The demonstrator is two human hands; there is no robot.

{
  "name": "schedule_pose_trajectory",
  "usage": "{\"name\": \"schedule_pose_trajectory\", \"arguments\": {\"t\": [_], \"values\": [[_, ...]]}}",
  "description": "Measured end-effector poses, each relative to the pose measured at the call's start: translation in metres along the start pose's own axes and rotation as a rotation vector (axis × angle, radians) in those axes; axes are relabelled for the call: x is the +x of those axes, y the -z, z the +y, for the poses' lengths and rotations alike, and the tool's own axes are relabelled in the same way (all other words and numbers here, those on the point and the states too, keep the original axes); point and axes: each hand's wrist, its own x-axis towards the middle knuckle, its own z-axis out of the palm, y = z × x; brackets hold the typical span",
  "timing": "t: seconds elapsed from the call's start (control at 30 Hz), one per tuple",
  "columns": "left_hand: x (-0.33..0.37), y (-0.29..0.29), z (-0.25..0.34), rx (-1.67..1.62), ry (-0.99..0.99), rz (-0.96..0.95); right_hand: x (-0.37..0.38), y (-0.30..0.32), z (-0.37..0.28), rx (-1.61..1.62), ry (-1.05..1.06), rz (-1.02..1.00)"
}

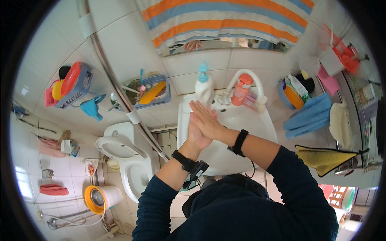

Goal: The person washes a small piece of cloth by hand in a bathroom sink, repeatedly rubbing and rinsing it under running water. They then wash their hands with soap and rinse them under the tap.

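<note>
Over the left part of a white washbasin (265, 130), my two hands are pressed palm to palm. My right hand (209, 120) lies across the top with its fingers stretched out. Beneath it, my left hand (196, 135) is partly covered, its fingers also extended. I see nothing held between them, though the touching palms are hidden. Just beyond the fingertips stands a white pump bottle (204, 88) with a light blue top. A white curved faucet (260, 89) arches over the back of the basin, and a red bottle (242, 90) stands beside it.
A toilet (138, 174) with its lid raised is to the left, behind a metal pole (108, 70). Wall baskets (155, 98) hold brushes and small items. Blue towels (309, 116) and a yellow cloth (325, 160) hang at the right. A striped towel (225, 25) covers most of the mirror.
</note>
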Motion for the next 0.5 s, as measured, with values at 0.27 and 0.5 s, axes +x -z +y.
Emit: {"name": "schedule_pose_trajectory", "arguments": {"t": [0.27,0.5], "values": [[0.017,0.014,-0.028,-0.179,0.122,0.081,-0.069,0.008,-0.005,-0.104,0.015,0.073],[0.007,-0.017,-0.059,-0.023,0.155,-0.002,-0.044,0.036,0.045,0.016,-0.089,0.051]]}}
